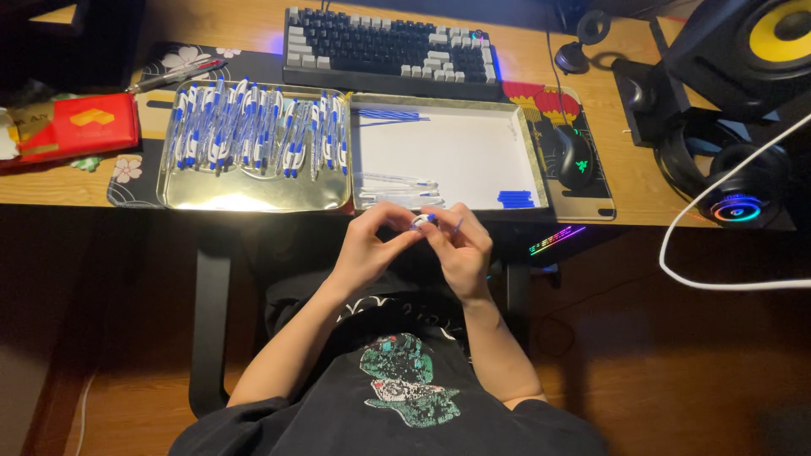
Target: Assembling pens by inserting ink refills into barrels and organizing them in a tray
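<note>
My left hand (370, 245) and my right hand (460, 245) meet just below the desk edge, and together they pinch a small white and blue pen (422, 221) by its ends. Straight ahead on the desk lies a white tray (456, 156) holding thin blue refills (390, 115), clear pen barrels (397, 190) and small blue caps (515, 199). To its left a metal tray (253, 196) carries several assembled white and blue pens (253, 127) in a row.
A keyboard (389, 46) lies behind the trays. A black mouse (574, 156) sits at the right, with a speaker (752, 51), headphones (735, 190) and a white cable (718, 211) beyond. A red box (80, 127) is at the left.
</note>
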